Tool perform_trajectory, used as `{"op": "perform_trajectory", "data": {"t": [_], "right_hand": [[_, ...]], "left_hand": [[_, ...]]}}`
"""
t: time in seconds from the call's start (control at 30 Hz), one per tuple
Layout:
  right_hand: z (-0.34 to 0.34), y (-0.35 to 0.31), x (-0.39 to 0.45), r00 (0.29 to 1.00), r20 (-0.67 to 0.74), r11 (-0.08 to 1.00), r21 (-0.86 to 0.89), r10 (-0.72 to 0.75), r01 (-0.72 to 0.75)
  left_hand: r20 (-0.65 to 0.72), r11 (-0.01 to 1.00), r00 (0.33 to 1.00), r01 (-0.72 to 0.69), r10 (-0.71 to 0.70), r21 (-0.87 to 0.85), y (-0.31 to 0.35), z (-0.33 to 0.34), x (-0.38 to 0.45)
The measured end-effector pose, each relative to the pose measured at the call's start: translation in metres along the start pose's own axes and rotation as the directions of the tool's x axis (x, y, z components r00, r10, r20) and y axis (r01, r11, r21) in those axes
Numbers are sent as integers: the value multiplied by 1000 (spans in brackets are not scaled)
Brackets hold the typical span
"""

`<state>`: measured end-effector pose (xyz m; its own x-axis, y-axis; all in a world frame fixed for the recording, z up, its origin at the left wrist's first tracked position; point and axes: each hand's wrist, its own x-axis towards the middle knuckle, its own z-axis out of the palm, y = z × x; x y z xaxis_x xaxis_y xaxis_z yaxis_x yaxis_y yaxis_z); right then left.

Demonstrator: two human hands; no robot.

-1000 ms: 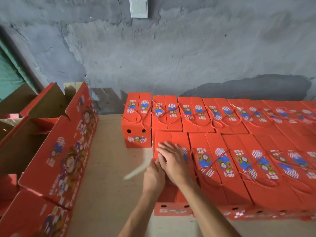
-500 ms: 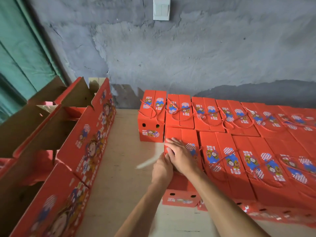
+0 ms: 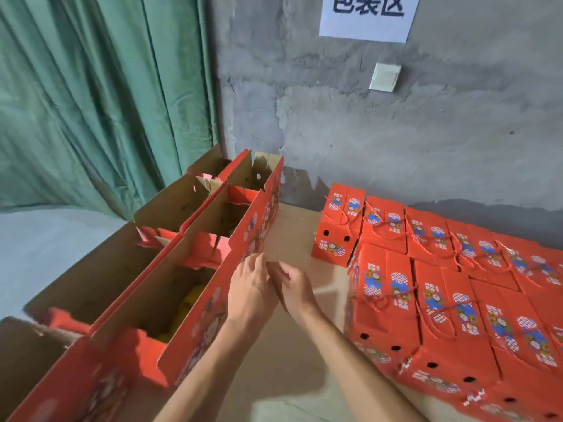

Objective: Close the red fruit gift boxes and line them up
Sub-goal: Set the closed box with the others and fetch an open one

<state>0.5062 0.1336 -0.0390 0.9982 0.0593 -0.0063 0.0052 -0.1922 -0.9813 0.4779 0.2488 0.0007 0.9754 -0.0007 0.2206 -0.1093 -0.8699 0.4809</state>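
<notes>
Several closed red gift boxes with red cord handles stand in two rows on the right of the table. The leftmost front box is closed. On the left stand several open red boxes with their flaps up; yellow fruit shows inside one. My left hand and my right hand hover close together over the table between the two groups, both holding nothing. My left fingertips are next to the tall printed flap of an open box; I cannot tell whether they touch it.
The tabletop is covered in brown cardboard. A grey concrete wall with a paper sign and a light switch runs behind. A green curtain hangs at the left.
Both hands have left the top of the leftmost front closed box and moved left toward the open boxes. The view has swung left and upward.
</notes>
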Motion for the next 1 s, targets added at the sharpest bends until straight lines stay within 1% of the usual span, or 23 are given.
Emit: {"op": "perform_trajectory", "data": {"t": [0.07, 0.13, 0.17, 0.23, 0.27, 0.33, 0.4, 0.53, 0.6, 0.67, 0.73, 0.83, 0.93, 1.0], "right_hand": [[28, -7, -9, 999, 24, 1000, -5, 23, -23], [52, -12, -19, 999, 41, 1000, -17, 25, -24], [62, -14, -22, 999, 35, 999, -46, 22, -20], [80, -14, -28, 1000, 21, 994, -111, 23, -21], [88, -15, -33, 999, 23, 990, -139, 24, -21], [103, -17, -44, 998, 42, 983, -183, 37, -29], [113, -15, -54, 997, 49, 984, -174, 58, -49], [121, -11, -70, 992, -11, 992, -6, 123, -123], [118, -6, -76, 991, -39, 991, -7, 130, -130], [111, -1, -79, 985, -94, 987, -56, 142, -148], [98, 3, -84, 969, -187, 983, -60, 162, -176], [66, 5, -102, 934, -322, 986, -3, 158, -168], [29, 5, -130, 895, -418, 984, -18, 153, -177], [2, 8, -150, 880, -453, 985, -17, 146, -172]], "left_hand": [[-54, 994, 998, 27, -21, 110, -17, -15, -13], [-63, 982, 994, 103, -94, 158, -33, -26, -25], [-43, 972, 985, 171, -166, 160, -41, -30, -30], [16, 934, 948, 312, -319, 171, -58, -37, -42], [46, 917, 929, 352, -366, 188, -65, -40, -46], [123, 909, 915, 353, -385, 221, -76, -46, -51], [169, 928, 924, 306, -343, 212, -82, -48, -50], [175, 958, 947, 246, -270, 150, -81, -52, -50], [197, 966, 953, 202, -232, 160, -80, -52, -57], [238, 975, 954, 146, -184, 168, -77, -48, -70], [275, 984, 952, 91, -131, 154, -68, -47, -89], [300, 992, 954, -17, -22, 125, -48, -44, -122], [299, 984, 948, -147, 110, 102, -27, -44, -156], [299, 969, 932, -236, 204, 76, -11, -44, -176]]}}
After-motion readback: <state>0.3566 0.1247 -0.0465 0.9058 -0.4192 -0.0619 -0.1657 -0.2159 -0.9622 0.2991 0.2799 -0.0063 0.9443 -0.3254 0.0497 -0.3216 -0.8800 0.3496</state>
